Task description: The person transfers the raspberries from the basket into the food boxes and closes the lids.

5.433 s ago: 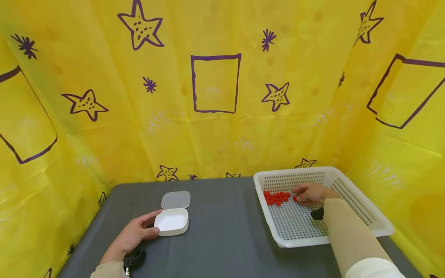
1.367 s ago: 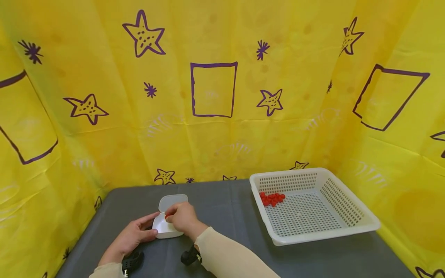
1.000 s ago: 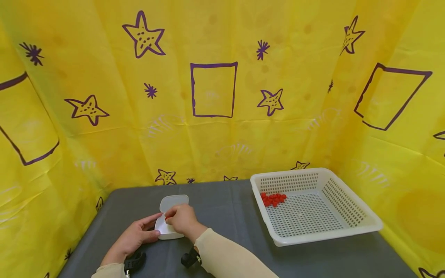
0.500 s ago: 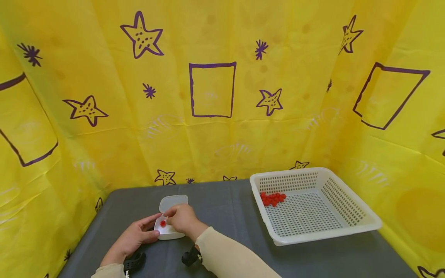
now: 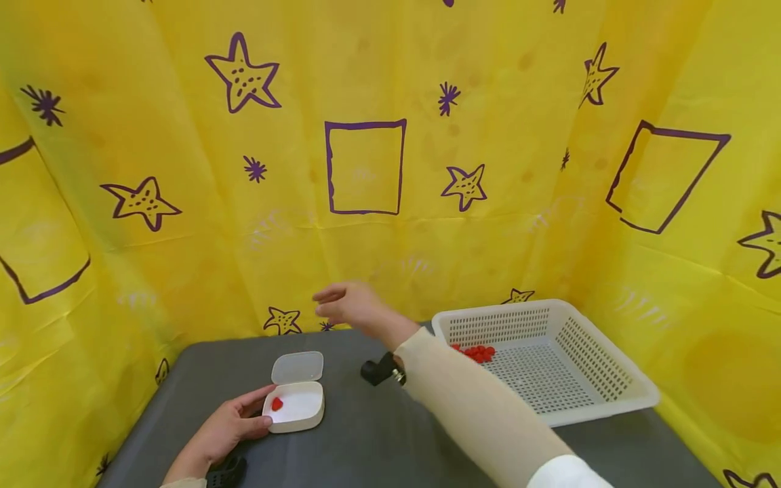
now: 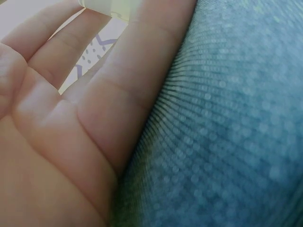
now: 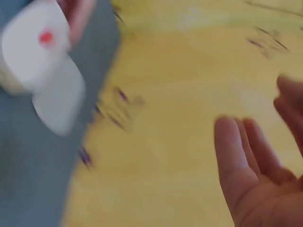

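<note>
A small white box [image 5: 299, 409] stands on the grey table, its hinged translucent lid [image 5: 297, 368] laid back behind it. One small red piece [image 5: 277, 404] lies inside, near the left wall. My left hand [image 5: 222, 427] holds the box by its left side, thumb at the front corner and a finger at the back. Raised in the air above the table's back part is my right hand [image 5: 356, 308], fingers apart and holding nothing, as the right wrist view also shows. Several more red pieces [image 5: 478, 353] sit in the left part of a white plastic basket, partly hidden by the right sleeve.
The white perforated basket [image 5: 622, 404] stands at the right of the grey table [image 5: 366, 447]. A yellow curtain [image 5: 366, 257] with purple drawings encloses the back and sides. My right forearm [image 5: 470, 400] crosses in front of the basket's left edge.
The right hand went from the basket to the box with a red piece, let it go inside, then rose up and to the right. The left hand stays on the box.
</note>
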Motion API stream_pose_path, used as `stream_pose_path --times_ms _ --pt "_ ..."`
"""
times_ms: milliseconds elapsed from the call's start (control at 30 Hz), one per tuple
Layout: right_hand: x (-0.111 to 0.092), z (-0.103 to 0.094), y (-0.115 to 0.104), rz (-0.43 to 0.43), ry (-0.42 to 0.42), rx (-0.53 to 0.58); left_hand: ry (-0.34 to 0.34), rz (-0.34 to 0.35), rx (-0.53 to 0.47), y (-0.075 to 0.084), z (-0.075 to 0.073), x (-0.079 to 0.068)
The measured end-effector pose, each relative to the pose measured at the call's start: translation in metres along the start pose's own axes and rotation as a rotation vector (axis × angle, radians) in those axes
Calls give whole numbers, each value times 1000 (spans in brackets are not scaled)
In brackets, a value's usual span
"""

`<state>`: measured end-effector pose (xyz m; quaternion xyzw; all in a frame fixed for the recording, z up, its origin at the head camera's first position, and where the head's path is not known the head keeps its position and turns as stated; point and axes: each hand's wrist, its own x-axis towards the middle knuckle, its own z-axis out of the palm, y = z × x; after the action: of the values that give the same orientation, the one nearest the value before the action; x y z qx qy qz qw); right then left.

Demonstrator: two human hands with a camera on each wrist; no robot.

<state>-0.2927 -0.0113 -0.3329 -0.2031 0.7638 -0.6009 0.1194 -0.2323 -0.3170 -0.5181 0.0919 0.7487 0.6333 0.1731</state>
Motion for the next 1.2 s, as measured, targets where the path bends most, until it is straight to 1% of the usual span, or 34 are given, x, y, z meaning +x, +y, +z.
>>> stream_pose_path --times_ms 100,167,233,300,400,467,533,667,800,967,1200 --pt "-16 -56 -18 -23 -73 76 -4 8 -17 -1 -1 -3" --pt "-29 -93 -23 -34 -111 117 -6 16 -23 -1 0 -4" --pt "-45 -129 -22 -32 -134 166 2 11 -24 -1 1 -3" --pt "-62 -162 -15 -19 -139 204 11 -3 -21 -2 3 -2" --pt "-86 -204 2 7 -116 239 19 -14 -5 -1 4 -1" --pt "-99 -226 17 25 -94 245 32 -18 8 0 4 -1" --pt "-112 -245 34 62 -69 249 42 -17 21 1 4 -1" --pt "-133 -270 71 158 -25 259 64 -28 30 2 3 -2" --pt "-148 -281 100 225 -7 238 70 -39 28 0 3 -2" --pt "-155 -285 123 273 -5 184 72 -42 11 -1 3 -1" --pt "-152 -280 145 361 5 126 61 -35 8 -2 1 1"
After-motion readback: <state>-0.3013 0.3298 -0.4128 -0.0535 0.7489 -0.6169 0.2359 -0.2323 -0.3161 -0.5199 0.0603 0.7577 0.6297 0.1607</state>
